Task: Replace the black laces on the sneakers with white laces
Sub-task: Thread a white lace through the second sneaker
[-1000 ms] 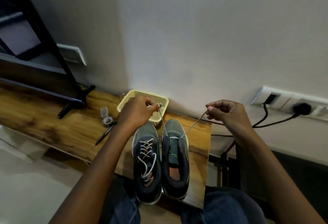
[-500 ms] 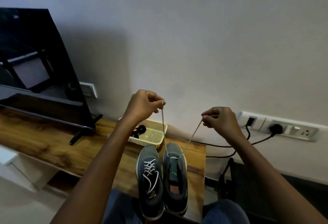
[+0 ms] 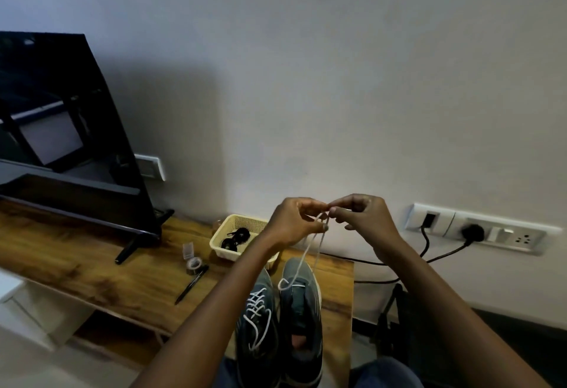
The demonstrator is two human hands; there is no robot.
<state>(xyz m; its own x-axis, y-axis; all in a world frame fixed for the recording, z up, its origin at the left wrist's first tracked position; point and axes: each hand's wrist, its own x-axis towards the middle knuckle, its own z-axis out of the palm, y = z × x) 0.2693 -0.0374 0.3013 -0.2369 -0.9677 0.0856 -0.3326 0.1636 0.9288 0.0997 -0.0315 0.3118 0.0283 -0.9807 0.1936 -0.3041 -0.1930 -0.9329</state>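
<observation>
white lace (image 3: 310, 252) | ends pinched in both grips: left hand (image 3: 293, 223), right hand (image 3: 363, 218)

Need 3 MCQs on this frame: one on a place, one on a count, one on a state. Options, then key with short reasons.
1. Where do the black laces lie?
A. in the cream basket
B. on the floor
C. threaded in the right sneaker

2. How many sneakers show white lace criss-crossed up the eyelets?
A. none
B. one
C. two

3. What are the hands doing?
A. resting flat on the table
B. both pinching the white lace above the sneakers
C. one holds the pen

Key:
1 A: the dark coils sit inside the basket by the wall.
2 B: only the left sneaker has crossings; the right sneaker shows a single bar near the toe.
3 B: the left hand and right hand meet with fingers closed on the two strands rising from the right sneaker; the pen lies untouched on the table.
</observation>
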